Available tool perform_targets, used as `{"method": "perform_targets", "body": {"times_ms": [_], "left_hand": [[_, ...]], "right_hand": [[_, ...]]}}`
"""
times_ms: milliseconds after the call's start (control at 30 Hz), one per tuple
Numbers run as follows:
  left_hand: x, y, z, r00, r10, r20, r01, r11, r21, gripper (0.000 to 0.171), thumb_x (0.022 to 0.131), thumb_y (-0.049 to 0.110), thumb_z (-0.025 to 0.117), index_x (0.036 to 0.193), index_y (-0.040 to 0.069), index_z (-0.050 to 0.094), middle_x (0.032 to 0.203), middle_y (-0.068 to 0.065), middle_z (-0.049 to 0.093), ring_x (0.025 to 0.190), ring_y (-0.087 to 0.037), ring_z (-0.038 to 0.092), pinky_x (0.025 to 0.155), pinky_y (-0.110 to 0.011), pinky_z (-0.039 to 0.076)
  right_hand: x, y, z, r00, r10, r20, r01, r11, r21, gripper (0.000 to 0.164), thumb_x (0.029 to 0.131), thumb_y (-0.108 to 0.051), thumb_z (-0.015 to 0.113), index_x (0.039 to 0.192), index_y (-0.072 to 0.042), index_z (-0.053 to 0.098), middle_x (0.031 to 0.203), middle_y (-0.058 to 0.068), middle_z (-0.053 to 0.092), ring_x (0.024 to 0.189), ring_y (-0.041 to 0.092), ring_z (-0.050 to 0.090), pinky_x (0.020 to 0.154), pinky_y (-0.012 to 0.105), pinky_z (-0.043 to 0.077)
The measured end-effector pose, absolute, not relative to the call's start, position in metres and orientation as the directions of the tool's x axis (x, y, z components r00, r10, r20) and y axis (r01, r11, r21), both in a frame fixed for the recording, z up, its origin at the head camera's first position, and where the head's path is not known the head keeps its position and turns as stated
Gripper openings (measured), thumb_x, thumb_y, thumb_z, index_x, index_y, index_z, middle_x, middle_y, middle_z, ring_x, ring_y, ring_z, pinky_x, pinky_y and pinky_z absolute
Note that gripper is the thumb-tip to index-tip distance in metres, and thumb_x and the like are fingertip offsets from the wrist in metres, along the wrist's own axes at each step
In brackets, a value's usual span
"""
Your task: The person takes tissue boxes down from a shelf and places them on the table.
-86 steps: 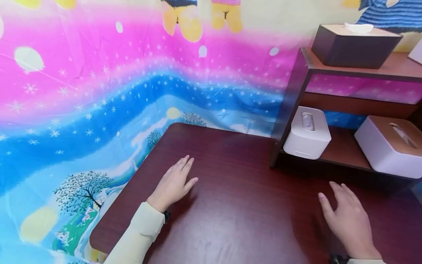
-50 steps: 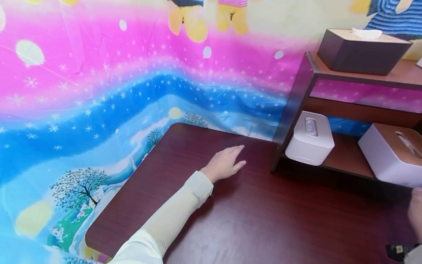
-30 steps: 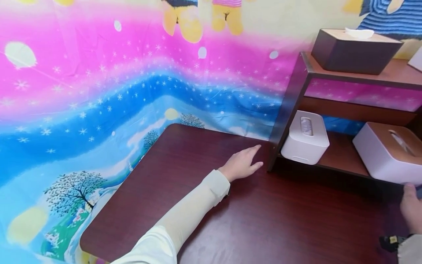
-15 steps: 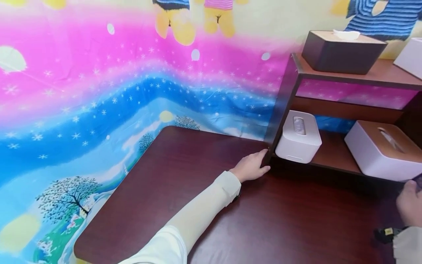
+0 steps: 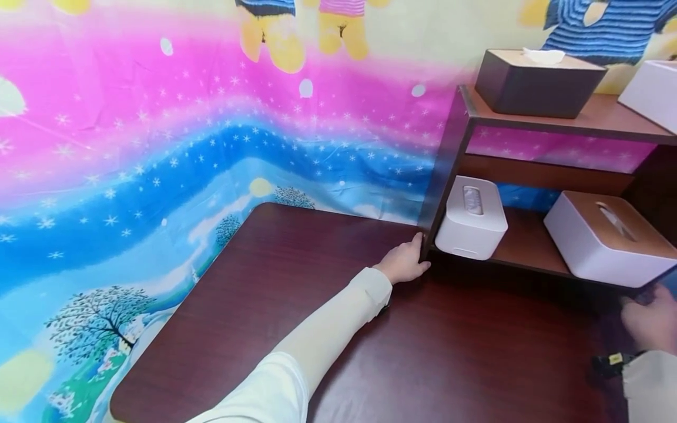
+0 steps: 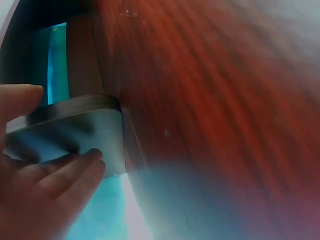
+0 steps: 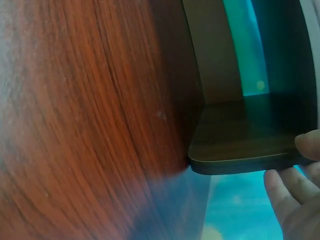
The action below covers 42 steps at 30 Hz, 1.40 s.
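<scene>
A dark brown two-tier wooden shelf (image 5: 448,164) stands on the reddish-brown table (image 5: 254,294). My left hand (image 5: 403,262) grips the front of its left side panel, low near the tabletop. In the left wrist view, that hand (image 6: 47,192) has its fingers along the panel's outer face (image 6: 100,130) and its thumb at the other side. At the right edge of the head view, my blurred right hand (image 5: 653,320) is at the opposite panel. The right wrist view shows that hand (image 7: 297,200) holding the panel's edge (image 7: 245,162) between thumb and fingers.
On the lower tier sit a white tissue box (image 5: 471,220) and a white one with a brown lid (image 5: 608,241). A dark tissue box (image 5: 539,85) and a white box (image 5: 653,94) stand on top. A printed cloth (image 5: 185,129) hangs behind the table.
My left hand has moved right across the table and taken hold of the shelf's left panel. My right hand has moved right to the opposite panel. The head view has turned slightly right.
</scene>
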State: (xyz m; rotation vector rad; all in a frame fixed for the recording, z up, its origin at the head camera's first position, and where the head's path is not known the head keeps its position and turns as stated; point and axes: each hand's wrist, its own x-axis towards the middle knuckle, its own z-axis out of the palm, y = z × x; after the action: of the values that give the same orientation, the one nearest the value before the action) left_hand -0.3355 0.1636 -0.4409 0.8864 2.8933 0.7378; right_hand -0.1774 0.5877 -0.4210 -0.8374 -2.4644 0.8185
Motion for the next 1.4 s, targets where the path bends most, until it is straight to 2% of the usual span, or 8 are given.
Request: {"method": "perform_targets", "body": {"times_ms": [100, 233, 367, 433, 700, 1000, 1200, 1400], "left_hand": [[-0.336, 0.169, -0.440, -0.853, 0.509, 0.116, 0.497, 0.725, 0.477, 0.084, 0.081, 0.051, 0.056, 0.142, 0.011, 0.014, 0.100, -0.002, 0.060, 0.077, -0.009, 0.060, 0.068, -0.025, 0.048], [-0.335, 0.175, -0.439, -0.866, 0.489, 0.102, 0.468, 0.722, 0.510, 0.082, 0.084, 0.046, 0.055, 0.143, 0.010, 0.010, 0.081, -0.002, 0.062, 0.059, -0.010, 0.058, 0.055, -0.025, 0.047], [-0.333, 0.174, -0.440, -0.873, 0.482, 0.076, 0.445, 0.723, 0.528, 0.078, 0.087, 0.035, 0.052, 0.144, 0.012, 0.003, 0.053, 0.000, 0.054, 0.037, -0.013, 0.044, 0.038, -0.027, 0.038], [-0.332, 0.172, -0.441, -0.879, 0.471, 0.071, 0.436, 0.735, 0.519, 0.078, 0.088, 0.033, 0.051, 0.144, 0.013, 0.002, 0.048, 0.000, 0.052, 0.033, -0.014, 0.040, 0.033, -0.028, 0.035], [-0.330, 0.169, -0.444, -0.874, 0.484, 0.036, 0.428, 0.735, 0.525, 0.077, 0.089, 0.035, 0.051, 0.144, 0.015, 0.001, 0.047, 0.000, 0.051, 0.031, -0.013, 0.036, 0.031, -0.028, 0.032], [-0.334, 0.159, -0.440, -0.889, 0.455, 0.046, 0.404, 0.737, 0.542, 0.076, 0.089, 0.034, 0.050, 0.144, 0.018, 0.000, 0.046, 0.000, 0.049, 0.031, -0.014, 0.034, 0.029, -0.027, 0.029], [-0.334, 0.150, -0.439, -0.890, 0.455, 0.022, 0.385, 0.725, 0.572, 0.077, 0.089, 0.033, 0.051, 0.144, 0.021, -0.002, 0.047, 0.000, 0.049, 0.031, -0.014, 0.034, 0.030, -0.028, 0.030], [-0.334, 0.142, -0.440, -0.893, 0.450, 0.023, 0.384, 0.734, 0.560, 0.077, 0.089, 0.032, 0.052, 0.144, 0.020, 0.000, 0.048, 0.000, 0.051, 0.032, -0.015, 0.037, 0.032, -0.029, 0.032]], "right_hand": [[-0.175, 0.586, -0.421, -0.752, 0.628, 0.202, 0.389, 0.669, -0.633, 0.054, 0.087, -0.017, 0.049, 0.129, 0.011, 0.030, 0.120, 0.035, 0.041, 0.096, 0.046, 0.042, 0.069, 0.044, 0.039], [-0.174, 0.586, -0.422, -0.757, 0.619, 0.211, 0.377, 0.677, -0.631, 0.053, 0.088, -0.021, 0.048, 0.124, 0.014, 0.031, 0.118, 0.039, 0.039, 0.101, 0.052, 0.038, 0.075, 0.056, 0.034], [-0.180, 0.591, -0.427, -0.743, 0.628, 0.232, 0.389, 0.687, -0.614, 0.044, 0.089, -0.019, 0.045, 0.116, 0.016, 0.038, 0.110, 0.040, 0.042, 0.095, 0.053, 0.040, 0.065, 0.054, 0.034], [-0.182, 0.591, -0.432, -0.744, 0.636, 0.206, 0.396, 0.668, -0.630, 0.046, 0.091, -0.021, 0.041, 0.120, 0.015, 0.037, 0.114, 0.039, 0.041, 0.099, 0.053, 0.039, 0.069, 0.057, 0.034], [-0.175, 0.588, -0.436, -0.761, 0.626, 0.169, 0.365, 0.629, -0.687, 0.054, 0.094, -0.027, 0.037, 0.130, 0.012, 0.030, 0.127, 0.036, 0.033, 0.111, 0.052, 0.032, 0.081, 0.060, 0.030], [-0.179, 0.581, -0.432, -0.760, 0.614, 0.213, 0.358, 0.669, -0.651, 0.047, 0.093, -0.030, 0.040, 0.116, 0.011, 0.042, 0.119, 0.036, 0.041, 0.103, 0.050, 0.039, 0.063, 0.051, 0.032], [-0.182, 0.572, -0.430, -0.760, 0.605, 0.239, 0.351, 0.691, -0.632, 0.042, 0.093, -0.026, 0.040, 0.111, 0.012, 0.044, 0.115, 0.037, 0.043, 0.100, 0.051, 0.039, 0.063, 0.050, 0.032], [-0.187, 0.566, -0.431, -0.763, 0.607, 0.222, 0.348, 0.675, -0.650, 0.045, 0.093, -0.027, 0.041, 0.120, 0.009, 0.042, 0.119, 0.033, 0.044, 0.105, 0.048, 0.040, 0.072, 0.052, 0.034]]}}
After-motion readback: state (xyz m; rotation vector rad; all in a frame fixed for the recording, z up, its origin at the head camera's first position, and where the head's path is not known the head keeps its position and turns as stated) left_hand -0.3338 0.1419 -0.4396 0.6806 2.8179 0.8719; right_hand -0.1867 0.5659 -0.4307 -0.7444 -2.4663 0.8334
